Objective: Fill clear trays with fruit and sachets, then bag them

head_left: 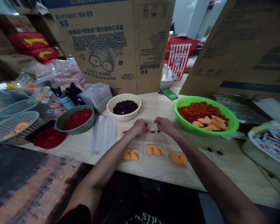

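Observation:
My left hand (140,126) and my right hand (163,124) hover close together over the far row of a clear compartmented tray (142,146) on the wooden table. Both have fingers curled in a pinch; what they pinch is too small to make out. A few dark raisins (155,131) lie in the tray between the hands. The tray's near compartments hold orange fruit slices (154,150). Just beyond the hands stands a white bowl (123,115) of dark raisins.
A green bowl (231,126) with red pieces and orange slices is on the right. A grey-green bowl (60,124) of red pieces, mesh baskets (4,127), stacked clear trays (96,96) and plastic sheets (102,133) sit left. Cardboard boxes (112,43) wall the back. A tub of sachets (266,149) is far right.

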Tool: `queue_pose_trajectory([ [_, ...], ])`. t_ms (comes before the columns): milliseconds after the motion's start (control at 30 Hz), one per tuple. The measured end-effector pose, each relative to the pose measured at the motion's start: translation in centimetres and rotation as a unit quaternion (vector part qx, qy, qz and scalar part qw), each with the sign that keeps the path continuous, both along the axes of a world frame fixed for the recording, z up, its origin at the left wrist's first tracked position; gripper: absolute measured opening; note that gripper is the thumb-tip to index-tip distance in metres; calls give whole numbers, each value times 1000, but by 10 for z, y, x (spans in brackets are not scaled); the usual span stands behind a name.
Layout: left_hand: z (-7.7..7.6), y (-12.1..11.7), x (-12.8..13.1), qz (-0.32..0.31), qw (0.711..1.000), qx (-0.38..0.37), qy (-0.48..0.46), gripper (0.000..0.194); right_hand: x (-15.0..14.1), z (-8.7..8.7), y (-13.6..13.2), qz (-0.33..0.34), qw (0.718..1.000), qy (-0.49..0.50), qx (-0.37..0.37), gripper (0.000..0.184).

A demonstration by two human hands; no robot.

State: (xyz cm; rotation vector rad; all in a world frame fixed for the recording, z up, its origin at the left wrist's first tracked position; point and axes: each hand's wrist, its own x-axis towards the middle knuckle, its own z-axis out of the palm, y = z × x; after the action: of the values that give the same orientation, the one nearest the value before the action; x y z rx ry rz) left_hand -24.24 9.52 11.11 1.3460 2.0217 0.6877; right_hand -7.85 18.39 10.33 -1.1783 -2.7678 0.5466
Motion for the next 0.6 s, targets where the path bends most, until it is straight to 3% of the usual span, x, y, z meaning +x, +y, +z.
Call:
queue_pose_trajectory([
  [100,4,-2,-18,20,999,0,31,27,8,-5,-5,22,1000,-5,-5,36],
  [200,3,-6,-30,19,998,-1,67,21,1,-12,-11,65,998,0,-6,38],
  [300,-5,-8,-25,-2,995,-13,98,14,-12,-15,-18,109,994,-2,1,41],
  [400,-14,-7,-12,-11,992,-27,125,18,-21,-14,-27,135,991,-12,14,34],
  [500,-18,-8,-7,-12,989,-32,141,19,-22,-11,-32,131,991,-12,21,23],
  [600,-12,-7,-15,-7,990,-36,140,12,-12,-4,-22,100,995,5,21,25],
])
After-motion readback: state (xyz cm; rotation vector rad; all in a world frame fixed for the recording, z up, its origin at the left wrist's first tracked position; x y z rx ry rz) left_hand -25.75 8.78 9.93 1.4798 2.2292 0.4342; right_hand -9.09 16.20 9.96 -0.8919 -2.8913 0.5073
